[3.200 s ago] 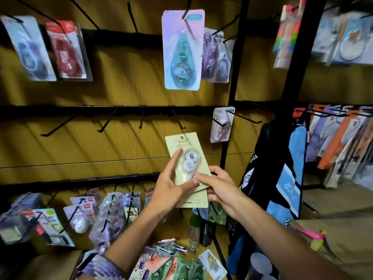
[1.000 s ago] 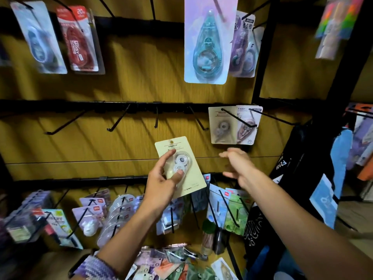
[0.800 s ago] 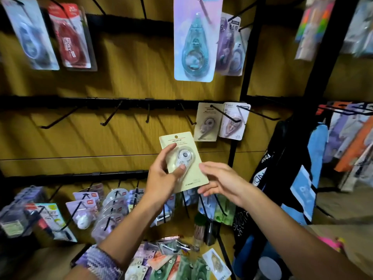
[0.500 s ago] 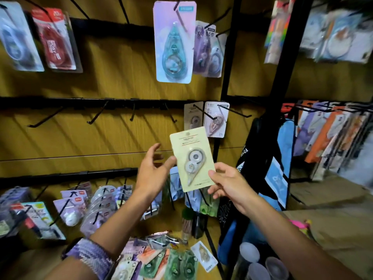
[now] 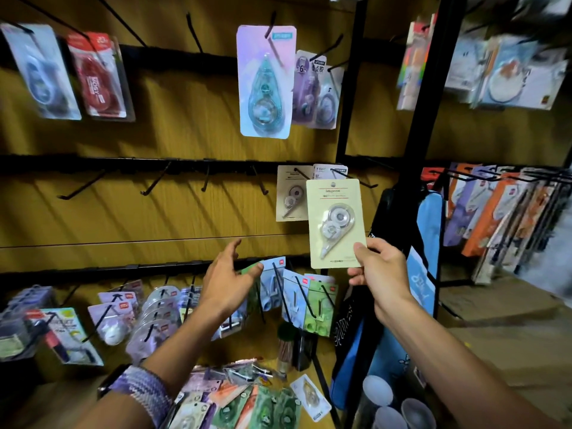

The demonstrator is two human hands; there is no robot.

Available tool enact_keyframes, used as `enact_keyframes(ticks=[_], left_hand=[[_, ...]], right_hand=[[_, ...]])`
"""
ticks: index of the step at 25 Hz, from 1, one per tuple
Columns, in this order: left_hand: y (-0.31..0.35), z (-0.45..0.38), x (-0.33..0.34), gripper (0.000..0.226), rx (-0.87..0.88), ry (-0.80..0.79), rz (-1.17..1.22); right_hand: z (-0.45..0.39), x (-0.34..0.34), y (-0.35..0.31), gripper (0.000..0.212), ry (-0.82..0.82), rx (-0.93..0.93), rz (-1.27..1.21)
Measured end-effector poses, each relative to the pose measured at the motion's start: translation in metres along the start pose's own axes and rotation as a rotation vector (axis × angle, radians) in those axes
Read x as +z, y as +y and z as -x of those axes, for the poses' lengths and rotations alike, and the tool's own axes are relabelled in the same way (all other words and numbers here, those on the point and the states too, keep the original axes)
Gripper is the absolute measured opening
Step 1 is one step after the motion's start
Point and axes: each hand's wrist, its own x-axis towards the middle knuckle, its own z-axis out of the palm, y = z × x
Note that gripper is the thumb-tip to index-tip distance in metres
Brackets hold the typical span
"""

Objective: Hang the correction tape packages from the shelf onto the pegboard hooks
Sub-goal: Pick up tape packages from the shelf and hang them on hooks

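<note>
The cream correction tape package (image 5: pixel 337 222) stands upright in front of the pegboard, pinched at its lower right corner by the right hand (image 5: pixel 379 269), thumb on the front face. Just behind it, two packages hang on a hook (image 5: pixel 356 178). To the left, the left hand (image 5: pixel 227 281) hovers with fingers (image 5: pixel 232 246) spread, holding nothing. More packages (image 5: pixel 244 400) lie on the near shelf.

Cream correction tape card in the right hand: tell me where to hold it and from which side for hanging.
Hold the cream cardboard correction tape card at its flat lower edge, from below, where the right hand pinches its lower right corner now. The clear plastic blister bulges mid-card, and the top margin must stay free for a black metal hook. The left hand hangs open, holding nothing.
</note>
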Motion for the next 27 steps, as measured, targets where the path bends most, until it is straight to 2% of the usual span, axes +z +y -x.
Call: enact_keyframes(ticks=[3,9,13,16,21,27], left_hand=[[-0.002,-0.005,-0.001,0.073,-0.005,0.028,0.021],[-0.007,-0.01,0.001,0.072,0.0,0.021,0.066],[-0.011,-0.013,0.004,0.072,0.031,0.027,0.035],[-0.012,-0.017,0.003,0.075,0.044,0.024,0.015],[-0.007,-0.023,0.002,0.085,0.087,0.111,-0.326],[-0.019,-0.039,-0.012,0.102,0.132,0.096,-0.512]], right_hand=[[0.006,0.001,-0.001,0.018,0.059,-0.081,-0.03],[0.016,0.007,0.006,0.017,0.007,-0.191,0.037],[0.012,0.015,0.009,0.02,0.031,-0.196,0.018],[-0.002,0.023,0.014,0.026,-0.017,-0.162,0.045],[-0.038,0.048,0.011,0.043,-0.112,-0.069,0.164],[-0.099,0.095,0.004,0.053,-0.149,0.03,0.142]])
